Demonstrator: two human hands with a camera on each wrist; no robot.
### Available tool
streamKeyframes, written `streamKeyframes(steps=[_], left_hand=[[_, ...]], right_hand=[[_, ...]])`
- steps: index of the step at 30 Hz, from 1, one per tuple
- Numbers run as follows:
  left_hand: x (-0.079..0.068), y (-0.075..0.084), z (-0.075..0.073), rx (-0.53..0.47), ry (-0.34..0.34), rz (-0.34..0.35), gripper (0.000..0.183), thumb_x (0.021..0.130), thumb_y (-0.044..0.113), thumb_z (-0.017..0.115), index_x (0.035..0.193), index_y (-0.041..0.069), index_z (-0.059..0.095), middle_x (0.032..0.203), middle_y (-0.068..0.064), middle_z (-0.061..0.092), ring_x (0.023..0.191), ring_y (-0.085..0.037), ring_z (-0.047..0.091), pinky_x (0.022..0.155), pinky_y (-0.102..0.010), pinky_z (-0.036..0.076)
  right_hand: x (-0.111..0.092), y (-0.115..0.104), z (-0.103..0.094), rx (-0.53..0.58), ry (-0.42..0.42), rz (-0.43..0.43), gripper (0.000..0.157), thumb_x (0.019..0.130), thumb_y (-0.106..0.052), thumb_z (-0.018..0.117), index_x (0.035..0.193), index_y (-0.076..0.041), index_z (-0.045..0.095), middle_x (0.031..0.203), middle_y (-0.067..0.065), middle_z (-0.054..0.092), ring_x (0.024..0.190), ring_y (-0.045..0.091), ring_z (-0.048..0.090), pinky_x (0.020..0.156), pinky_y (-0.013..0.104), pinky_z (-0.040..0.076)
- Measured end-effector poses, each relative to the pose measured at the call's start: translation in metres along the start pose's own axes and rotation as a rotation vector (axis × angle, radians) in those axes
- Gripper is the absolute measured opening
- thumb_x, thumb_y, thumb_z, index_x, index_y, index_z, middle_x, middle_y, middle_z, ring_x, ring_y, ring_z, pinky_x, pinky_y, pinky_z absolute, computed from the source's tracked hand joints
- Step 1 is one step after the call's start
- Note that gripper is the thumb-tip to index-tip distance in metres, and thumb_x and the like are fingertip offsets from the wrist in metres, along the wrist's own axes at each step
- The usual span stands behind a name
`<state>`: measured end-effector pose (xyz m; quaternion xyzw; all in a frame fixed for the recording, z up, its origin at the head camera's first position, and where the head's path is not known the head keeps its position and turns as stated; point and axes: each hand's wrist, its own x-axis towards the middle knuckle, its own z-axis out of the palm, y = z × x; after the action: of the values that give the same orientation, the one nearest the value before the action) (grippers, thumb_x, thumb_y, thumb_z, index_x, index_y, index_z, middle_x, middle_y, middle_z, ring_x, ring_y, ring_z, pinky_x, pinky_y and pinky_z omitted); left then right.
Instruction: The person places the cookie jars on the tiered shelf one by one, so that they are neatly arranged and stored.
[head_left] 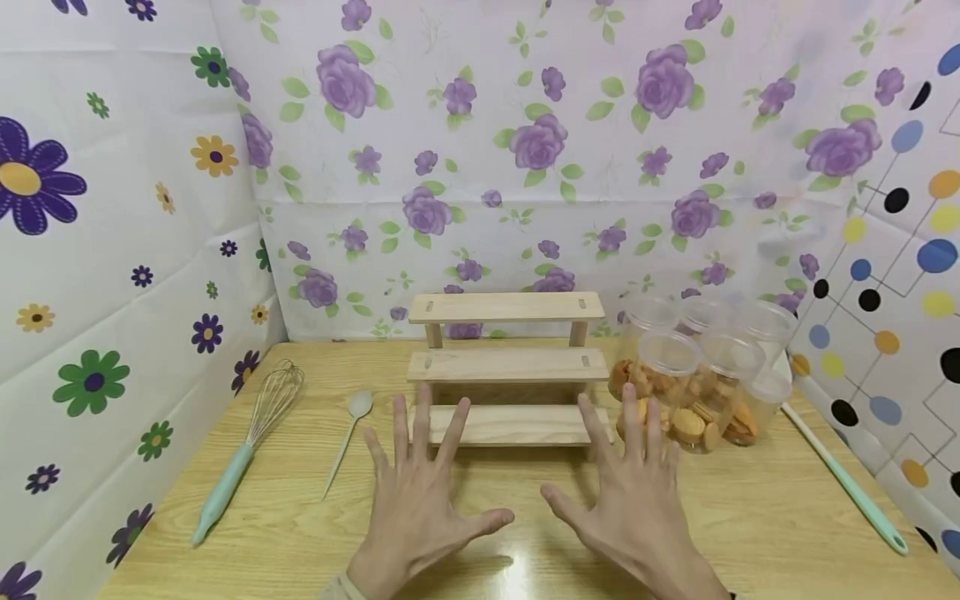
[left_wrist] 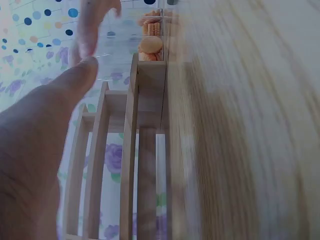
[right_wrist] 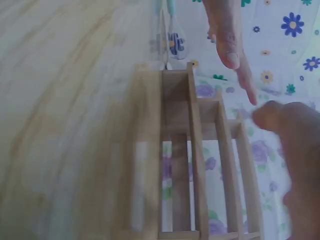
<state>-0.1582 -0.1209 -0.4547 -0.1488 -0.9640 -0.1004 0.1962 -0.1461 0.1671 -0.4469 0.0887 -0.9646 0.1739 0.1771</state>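
Both hands hold nothing and spread their fingers over the front of the table in the head view. My left hand (head_left: pixel 416 504) is palm down before the left half of a three-step wooden shelf (head_left: pixel 510 364), its fingertips overlapping the lowest step. The right hand (head_left: pixel 633 508) spreads likewise before the shelf's right end, fingertips overlapping the step's end and the jars behind. Clear plastic jars (head_left: pixel 670 354) with biscuits and other snacks stand in a cluster right of the shelf. Each wrist view shows the stepped shelf (left_wrist: pixel 129 150) side-on, with thumb and fingers above the table.
On the left lie a whisk (head_left: pixel 228 492) with a mint handle and a pale long-handled spoon (head_left: pixel 361 405). A mint-handled utensil (head_left: pixel 862 496) lies at the right, its head behind the jars. Floral cloth (head_left: pixel 480 167) hangs behind the wooden table (head_left: pixel 270 533).
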Motion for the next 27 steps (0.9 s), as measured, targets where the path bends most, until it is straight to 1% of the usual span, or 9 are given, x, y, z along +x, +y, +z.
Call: streamKeyframes(steps=[3, 5, 7, 8, 10, 12, 15, 21, 27], left_hand=[[0.004, -0.003, -0.003, -0.088, 0.062, -0.013, 0.136, 0.078, 0.097, 0.07, 0.181, 0.029, 0.011, 0.186, -0.023, 0.0, 0.169, -0.053, 0.003, 0.123, -0.083, 0.022], [0.008, -0.007, -0.005, -0.175, 0.15, -0.014, 0.127, 0.083, 0.082, 0.08, 0.179, 0.023, 0.023, 0.183, -0.026, 0.014, 0.164, -0.055, 0.026, 0.116, -0.074, 0.044], [0.013, -0.013, -0.006, -0.289, 0.243, -0.013, 0.111, 0.087, 0.062, 0.088, 0.174, 0.016, 0.037, 0.178, -0.027, 0.03, 0.136, -0.051, 0.062, 0.091, -0.058, 0.065], [0.015, -0.017, -0.006, -0.337, 0.29, -0.009, 0.1, 0.088, 0.052, 0.09, 0.168, 0.012, 0.045, 0.174, -0.027, 0.038, 0.127, -0.049, 0.067, 0.077, -0.051, 0.067], [0.021, -0.025, -0.005, -0.41, 0.369, -0.002, 0.081, 0.09, 0.036, 0.089, 0.157, 0.005, 0.056, 0.163, -0.026, 0.051, 0.114, -0.045, 0.071, 0.068, -0.046, 0.066], [0.025, -0.035, -0.001, -0.475, 0.416, -0.007, 0.067, 0.092, 0.026, 0.086, 0.15, 0.003, 0.061, 0.156, -0.025, 0.057, 0.111, -0.041, 0.071, 0.074, -0.049, 0.066], [0.029, -0.048, 0.007, -0.545, 0.462, -0.032, 0.056, 0.093, 0.017, 0.084, 0.143, 0.001, 0.065, 0.149, -0.023, 0.062, 0.131, -0.039, 0.064, 0.099, -0.057, 0.058], [0.031, -0.066, 0.023, -0.694, 0.425, -0.126, 0.051, 0.096, 0.009, 0.082, 0.143, 0.002, 0.065, 0.15, -0.014, 0.063, 0.136, -0.031, 0.061, 0.109, -0.05, 0.051], [0.027, -0.079, 0.037, -0.877, 0.282, -0.244, 0.044, 0.105, 0.009, 0.077, 0.146, 0.005, 0.062, 0.149, -0.011, 0.063, 0.139, -0.033, 0.061, 0.114, -0.05, 0.053]], right_hand=[[0.006, 0.0, -0.013, 0.058, 0.143, -0.038, 0.117, 0.09, -0.068, 0.082, 0.18, -0.031, 0.018, 0.184, 0.02, 0.014, 0.153, 0.057, 0.043, 0.096, 0.076, 0.057], [0.011, 0.004, -0.024, 0.142, 0.269, -0.092, 0.108, 0.089, -0.052, 0.088, 0.176, -0.021, 0.033, 0.175, 0.02, 0.038, 0.137, 0.049, 0.06, 0.089, 0.057, 0.064], [0.018, 0.013, -0.035, 0.24, 0.387, -0.142, 0.094, 0.089, -0.037, 0.09, 0.168, -0.012, 0.046, 0.162, 0.017, 0.055, 0.122, 0.036, 0.068, 0.092, 0.036, 0.061], [0.021, 0.019, -0.041, 0.289, 0.453, -0.174, 0.087, 0.088, -0.029, 0.09, 0.163, -0.006, 0.052, 0.155, 0.018, 0.061, 0.117, 0.031, 0.068, 0.093, 0.027, 0.057], [0.027, 0.032, -0.053, 0.386, 0.55, -0.208, 0.076, 0.086, -0.014, 0.089, 0.155, -0.001, 0.059, 0.146, 0.018, 0.068, 0.123, 0.021, 0.067, 0.107, 0.021, 0.049], [0.032, 0.047, -0.065, 0.489, 0.622, -0.219, 0.071, 0.084, -0.002, 0.088, 0.15, 0.003, 0.062, 0.141, 0.018, 0.071, 0.121, 0.015, 0.067, 0.109, 0.017, 0.047], [0.036, 0.067, -0.082, 0.663, 0.685, -0.204, 0.072, 0.081, 0.016, 0.081, 0.149, 0.009, 0.06, 0.143, 0.017, 0.069, 0.127, 0.016, 0.067, 0.112, 0.021, 0.049], [0.039, 0.108, -0.101, 0.845, 0.776, -0.081, 0.079, 0.082, 0.025, 0.072, 0.157, 0.005, 0.053, 0.152, 0.018, 0.06, 0.139, 0.028, 0.058, 0.116, 0.024, 0.045], [0.037, 0.165, -0.079, 0.833, 0.76, 0.096, 0.079, 0.087, 0.021, 0.075, 0.159, 0.002, 0.051, 0.155, 0.01, 0.057, 0.143, 0.023, 0.054, 0.116, 0.022, 0.043]])
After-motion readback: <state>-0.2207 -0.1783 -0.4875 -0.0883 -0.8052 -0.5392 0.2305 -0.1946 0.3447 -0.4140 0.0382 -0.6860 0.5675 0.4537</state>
